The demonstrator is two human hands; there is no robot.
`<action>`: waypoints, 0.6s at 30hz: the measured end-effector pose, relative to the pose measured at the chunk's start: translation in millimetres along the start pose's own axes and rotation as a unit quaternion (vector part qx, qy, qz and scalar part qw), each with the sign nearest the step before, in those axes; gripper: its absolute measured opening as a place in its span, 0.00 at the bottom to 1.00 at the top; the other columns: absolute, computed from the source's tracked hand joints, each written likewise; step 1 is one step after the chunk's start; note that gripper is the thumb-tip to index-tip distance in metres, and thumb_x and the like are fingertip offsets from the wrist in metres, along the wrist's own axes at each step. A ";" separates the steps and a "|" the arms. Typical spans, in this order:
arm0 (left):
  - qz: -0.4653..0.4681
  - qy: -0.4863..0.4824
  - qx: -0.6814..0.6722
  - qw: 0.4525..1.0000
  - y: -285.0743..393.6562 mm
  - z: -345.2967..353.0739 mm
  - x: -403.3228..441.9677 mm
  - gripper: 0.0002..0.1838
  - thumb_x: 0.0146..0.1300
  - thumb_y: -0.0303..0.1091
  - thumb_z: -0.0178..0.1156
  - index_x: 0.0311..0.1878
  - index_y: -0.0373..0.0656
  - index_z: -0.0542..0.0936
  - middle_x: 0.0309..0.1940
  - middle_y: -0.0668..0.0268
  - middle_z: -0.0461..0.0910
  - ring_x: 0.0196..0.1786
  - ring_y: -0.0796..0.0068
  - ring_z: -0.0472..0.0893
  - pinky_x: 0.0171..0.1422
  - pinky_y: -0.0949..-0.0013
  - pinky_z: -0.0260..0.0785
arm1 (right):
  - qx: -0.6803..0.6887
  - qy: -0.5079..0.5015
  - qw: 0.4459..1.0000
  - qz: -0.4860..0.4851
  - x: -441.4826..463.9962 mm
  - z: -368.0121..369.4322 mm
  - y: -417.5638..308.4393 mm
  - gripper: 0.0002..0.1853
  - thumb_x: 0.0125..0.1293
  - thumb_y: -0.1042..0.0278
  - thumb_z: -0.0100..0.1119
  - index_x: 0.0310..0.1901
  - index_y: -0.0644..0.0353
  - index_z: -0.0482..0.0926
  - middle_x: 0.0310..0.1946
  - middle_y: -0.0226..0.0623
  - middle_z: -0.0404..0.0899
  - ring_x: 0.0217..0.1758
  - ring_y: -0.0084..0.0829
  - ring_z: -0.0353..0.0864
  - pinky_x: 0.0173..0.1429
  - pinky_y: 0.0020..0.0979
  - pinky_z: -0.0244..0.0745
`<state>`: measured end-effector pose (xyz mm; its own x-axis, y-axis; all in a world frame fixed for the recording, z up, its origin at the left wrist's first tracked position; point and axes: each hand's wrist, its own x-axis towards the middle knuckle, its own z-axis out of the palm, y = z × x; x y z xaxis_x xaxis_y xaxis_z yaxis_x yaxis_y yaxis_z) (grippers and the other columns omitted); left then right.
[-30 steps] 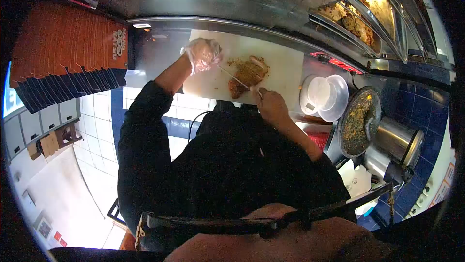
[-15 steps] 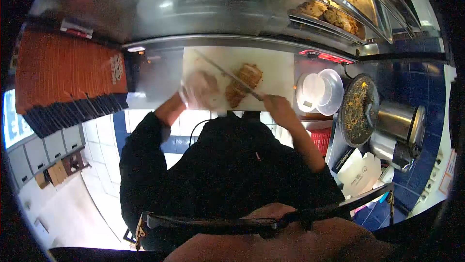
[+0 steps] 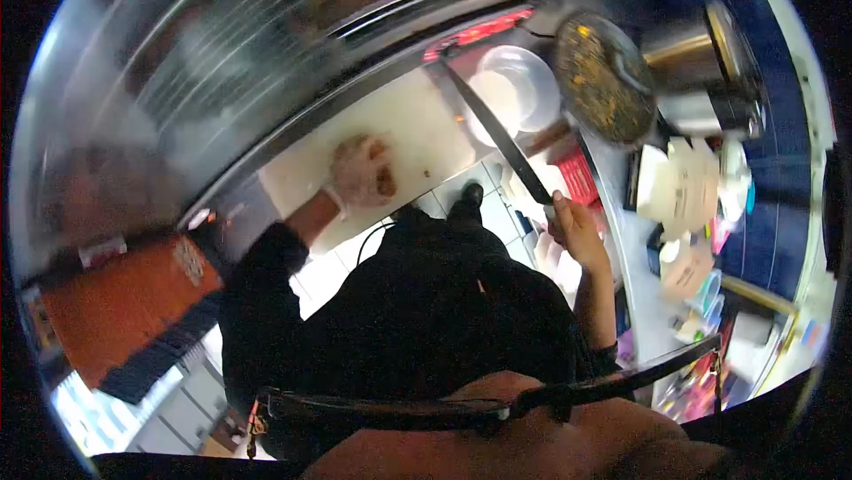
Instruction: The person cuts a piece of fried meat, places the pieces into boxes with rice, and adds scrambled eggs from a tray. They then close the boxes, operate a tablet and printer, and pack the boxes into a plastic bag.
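My left hand (image 3: 355, 169), in a clear plastic glove, is closed around a browned piece of cooked meat (image 3: 386, 182). Its fingers cover most of the meat, and motion blurs them. Beneath lies a white cutting board (image 3: 422, 112) with a few crumbs on it. My bare right hand (image 3: 577, 230) grips a long knife (image 3: 497, 129) by its handle, off the right side of the board. The blade points up and away from me, passing in front of a white kitchen scale (image 3: 491, 94).
A clear round bowl (image 3: 539, 90) stands by the scale. Right of it are a dark pan (image 3: 608, 81) with food bits and a steel pot (image 3: 683, 63). Orange flat boxes (image 3: 133, 302) are stacked at left. A red basket (image 3: 579, 180) sits below the counter.
The knife has left the meat and swung right, now held away from the board. My left hand has closed over the meat. The whole view has rotated.
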<state>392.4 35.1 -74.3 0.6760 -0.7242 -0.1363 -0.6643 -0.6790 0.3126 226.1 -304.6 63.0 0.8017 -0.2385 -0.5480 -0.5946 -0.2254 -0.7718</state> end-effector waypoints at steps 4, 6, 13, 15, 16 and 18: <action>0.011 0.211 -0.020 0.977 1.2 22.1 -1.0 0.24 0.41 0.43 0.67 0.45 0.52 0.75 0.43 0.60 0.74 0.46 0.52 0.74 0.51 0.53 0.68 | 0.009 0.063 0.998 0.003 -30.8 -30.2 37.6 0.27 0.71 0.45 0.43 0.21 0.59 0.69 0.15 0.24 0.63 0.19 0.18 0.60 0.25 0.25 0.58; 0.011 0.280 -0.016 0.960 28.7 2.0 5.5 0.18 0.43 0.37 0.65 0.39 0.49 0.74 0.39 0.60 0.74 0.43 0.55 0.75 0.50 0.54 0.68 | 0.029 0.090 0.995 0.007 -45.6 -47.9 49.5 0.28 0.71 0.44 0.43 0.22 0.60 0.69 0.15 0.26 0.64 0.21 0.19 0.62 0.26 0.26 0.60; 0.022 0.294 -0.448 0.844 148.0 9.1 77.9 0.20 0.45 0.22 0.62 0.44 0.41 0.71 0.42 0.65 0.71 0.44 0.73 0.74 0.48 0.75 0.68 | 0.074 0.154 0.985 -0.004 -96.9 -129.8 119.0 0.32 0.71 0.41 0.41 0.22 0.64 0.71 0.15 0.30 0.65 0.21 0.22 0.64 0.28 0.28 0.62; 0.132 0.193 -0.501 0.833 236.1 -7.6 130.7 0.26 0.41 0.21 0.62 0.48 0.43 0.71 0.44 0.65 0.70 0.45 0.74 0.73 0.47 0.76 0.68 | 0.117 0.181 0.976 0.005 -113.7 -158.1 142.3 0.31 0.70 0.41 0.43 0.22 0.64 0.71 0.14 0.28 0.64 0.21 0.21 0.63 0.28 0.27 0.62; 0.237 0.180 -0.488 0.820 286.7 -18.0 158.7 0.25 0.39 0.22 0.64 0.45 0.45 0.72 0.45 0.66 0.71 0.44 0.75 0.73 0.44 0.77 0.68 | 0.169 0.200 0.965 0.009 -125.1 -171.0 148.1 0.29 0.71 0.44 0.43 0.22 0.62 0.70 0.15 0.26 0.63 0.21 0.20 0.62 0.28 0.26 0.61; 0.317 0.069 -0.324 0.889 363.2 -17.0 216.3 0.24 0.37 0.30 0.70 0.41 0.45 0.74 0.46 0.61 0.72 0.41 0.69 0.75 0.44 0.71 0.71 | 0.193 0.221 0.956 0.006 -143.2 -199.6 178.3 0.27 0.73 0.47 0.42 0.21 0.60 0.69 0.15 0.23 0.63 0.19 0.18 0.60 0.25 0.24 0.59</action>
<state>302.8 -366.2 25.7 0.2939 -0.8844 0.3625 -0.6333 0.1039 0.7669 -6.7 -499.2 68.3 0.6408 -0.6332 -0.4341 -0.4688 0.1251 -0.8744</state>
